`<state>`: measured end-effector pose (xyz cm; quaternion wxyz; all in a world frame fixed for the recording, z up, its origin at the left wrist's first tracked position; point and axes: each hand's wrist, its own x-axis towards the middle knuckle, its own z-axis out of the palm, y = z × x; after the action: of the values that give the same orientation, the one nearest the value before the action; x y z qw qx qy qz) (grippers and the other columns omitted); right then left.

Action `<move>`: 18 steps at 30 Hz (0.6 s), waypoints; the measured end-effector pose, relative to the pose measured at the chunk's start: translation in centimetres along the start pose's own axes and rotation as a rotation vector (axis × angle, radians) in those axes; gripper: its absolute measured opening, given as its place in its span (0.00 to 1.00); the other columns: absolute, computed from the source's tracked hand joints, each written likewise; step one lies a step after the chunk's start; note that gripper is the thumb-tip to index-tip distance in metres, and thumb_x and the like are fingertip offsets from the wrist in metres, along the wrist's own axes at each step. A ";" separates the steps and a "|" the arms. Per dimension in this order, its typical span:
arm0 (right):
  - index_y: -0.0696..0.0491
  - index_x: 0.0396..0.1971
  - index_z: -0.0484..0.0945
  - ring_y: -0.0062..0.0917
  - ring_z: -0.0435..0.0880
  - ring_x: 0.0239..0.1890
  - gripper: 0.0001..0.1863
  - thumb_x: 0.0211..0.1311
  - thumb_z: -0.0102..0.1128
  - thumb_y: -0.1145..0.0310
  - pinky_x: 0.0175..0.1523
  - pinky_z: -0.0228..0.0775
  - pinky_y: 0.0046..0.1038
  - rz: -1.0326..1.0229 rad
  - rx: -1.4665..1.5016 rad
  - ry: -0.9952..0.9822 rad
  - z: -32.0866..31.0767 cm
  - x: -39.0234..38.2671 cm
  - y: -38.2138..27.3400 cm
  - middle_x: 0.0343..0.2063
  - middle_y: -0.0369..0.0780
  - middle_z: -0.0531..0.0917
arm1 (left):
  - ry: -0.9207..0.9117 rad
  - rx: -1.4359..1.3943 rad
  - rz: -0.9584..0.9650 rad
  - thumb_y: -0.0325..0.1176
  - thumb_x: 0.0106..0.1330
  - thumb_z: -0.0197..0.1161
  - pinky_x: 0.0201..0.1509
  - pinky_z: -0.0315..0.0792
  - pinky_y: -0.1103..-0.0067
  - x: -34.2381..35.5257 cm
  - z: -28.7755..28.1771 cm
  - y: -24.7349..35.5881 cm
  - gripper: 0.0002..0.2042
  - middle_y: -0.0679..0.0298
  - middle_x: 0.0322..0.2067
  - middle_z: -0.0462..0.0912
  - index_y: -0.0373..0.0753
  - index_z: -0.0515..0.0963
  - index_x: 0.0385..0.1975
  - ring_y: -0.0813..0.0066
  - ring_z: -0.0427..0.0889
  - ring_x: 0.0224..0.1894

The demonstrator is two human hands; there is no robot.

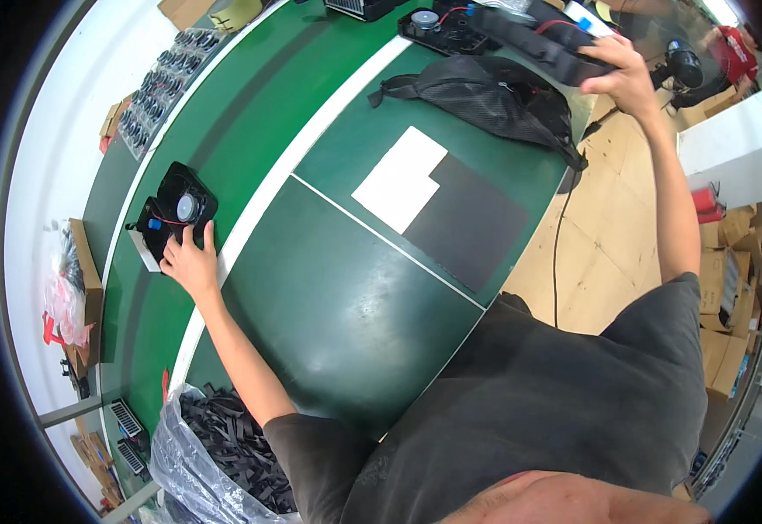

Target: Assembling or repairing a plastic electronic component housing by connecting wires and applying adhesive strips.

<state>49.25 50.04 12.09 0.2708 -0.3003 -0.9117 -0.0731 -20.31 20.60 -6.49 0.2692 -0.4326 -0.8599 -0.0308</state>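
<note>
My left hand reaches out on the green belt to an opened black speaker housing. Its fingers and thumb close on the near edge. In that housing sit a round grey speaker, a red wire and a small blue part; a white piece shows at its left side. At the upper right my right hand is raised and grips another black housing, blurred by motion, with a red wire and a blue part on it. Below this one lies a black mesh-patterned bag on the green table.
A white sheet and a dark grey sheet lie on the table. Another opened housing rests at the far end. Speakers fill a tray beyond the belt. A plastic bag of black strips stands lower left.
</note>
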 end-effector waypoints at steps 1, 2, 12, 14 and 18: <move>0.57 0.44 0.90 0.31 0.84 0.51 0.34 0.38 0.88 0.50 0.65 0.67 0.35 0.113 -0.004 -0.011 -1.1 -2.0 1.6 0.41 0.40 0.89 | -0.089 0.083 0.006 0.67 0.68 0.63 0.70 0.63 0.51 -0.4 -1.1 0.4 0.31 0.42 0.59 0.80 0.50 0.85 0.58 0.47 0.76 0.65; 0.57 0.44 0.90 0.31 0.84 0.51 0.34 0.38 0.88 0.50 0.65 0.67 0.35 0.109 -0.009 -0.019 -1.7 -3.9 3.0 0.41 0.40 0.89 | -0.211 0.148 -0.015 0.70 0.66 0.63 0.75 0.59 0.47 -0.8 -2.4 1.1 0.36 0.35 0.66 0.74 0.51 0.80 0.66 0.43 0.70 0.72; 0.58 0.40 0.91 0.33 0.85 0.37 0.31 0.40 0.87 0.49 0.61 0.65 0.35 0.282 -0.107 -0.040 2.2 -13.9 8.2 0.32 0.42 0.90 | 0.035 -0.955 0.777 0.51 0.63 0.76 0.72 0.69 0.55 -2.2 -17.6 28.7 0.31 0.50 0.61 0.81 0.41 0.80 0.63 0.46 0.77 0.66; 0.58 0.40 0.91 0.33 0.85 0.38 0.32 0.39 0.87 0.49 0.62 0.64 0.36 0.256 -0.129 -0.004 2.6 -14.1 8.0 0.31 0.41 0.89 | -0.008 -0.951 0.916 0.53 0.61 0.77 0.77 0.62 0.52 -5.3 -19.5 36.6 0.39 0.45 0.69 0.72 0.45 0.72 0.71 0.45 0.68 0.74; 0.58 0.38 0.90 0.31 0.84 0.38 0.33 0.36 0.87 0.47 0.63 0.62 0.36 0.230 -0.090 0.060 0.6 -13.1 5.4 0.29 0.37 0.86 | -0.078 -0.838 0.967 0.54 0.61 0.77 0.80 0.56 0.49 -6.5 -21.0 44.0 0.45 0.40 0.74 0.64 0.46 0.65 0.77 0.40 0.63 0.77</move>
<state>60.99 47.90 4.41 0.2909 -0.4123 -0.8585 -0.0915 25.39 37.34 0.33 0.0296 -0.8409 -0.4919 -0.2237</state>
